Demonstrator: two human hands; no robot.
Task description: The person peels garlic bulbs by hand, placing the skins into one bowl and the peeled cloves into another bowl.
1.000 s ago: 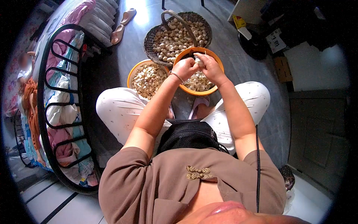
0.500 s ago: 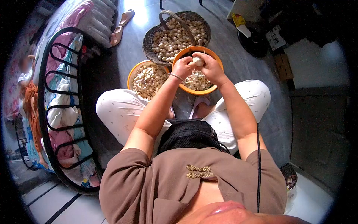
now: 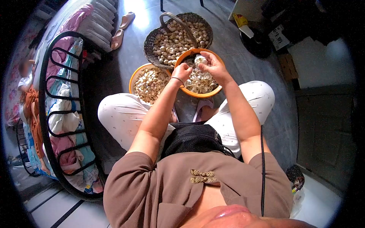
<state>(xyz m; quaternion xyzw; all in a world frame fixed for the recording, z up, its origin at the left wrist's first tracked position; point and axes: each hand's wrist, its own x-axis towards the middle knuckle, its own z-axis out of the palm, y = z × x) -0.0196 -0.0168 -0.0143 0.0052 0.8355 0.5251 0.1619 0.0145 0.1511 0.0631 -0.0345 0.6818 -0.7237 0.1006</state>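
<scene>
Over the orange-rimmed basin (image 3: 218, 91), my right hand (image 3: 215, 69) grips a whitish garlic bulb (image 3: 200, 60) between thumb and fingers. My left hand (image 3: 183, 72) is pinched closed at the basin's left side, a little apart from the bulb; whatever its fingertips hold is hidden. Papery garlic skins (image 3: 200, 82) fill the basin below both hands. To its left, a second basin (image 3: 132, 80) contains loose garlic cloves (image 3: 151, 84). Just behind them stands a dark wicker basket (image 3: 149, 47) with an arched handle, full of whole garlic bulbs (image 3: 167, 46).
A black metal bed frame (image 3: 45, 98) with bedding runs along the left, with another person (image 3: 30, 106) beyond it. Pink shoes (image 3: 117, 38) lie on the grey floor near the bed. A round black object (image 3: 256, 45) and a box (image 3: 279, 38) are at the right.
My hands have come apart: the left drew away from the garlic bulb and closed to the left, while the right keeps the bulb, now showing whiter. The view shifted slightly.
</scene>
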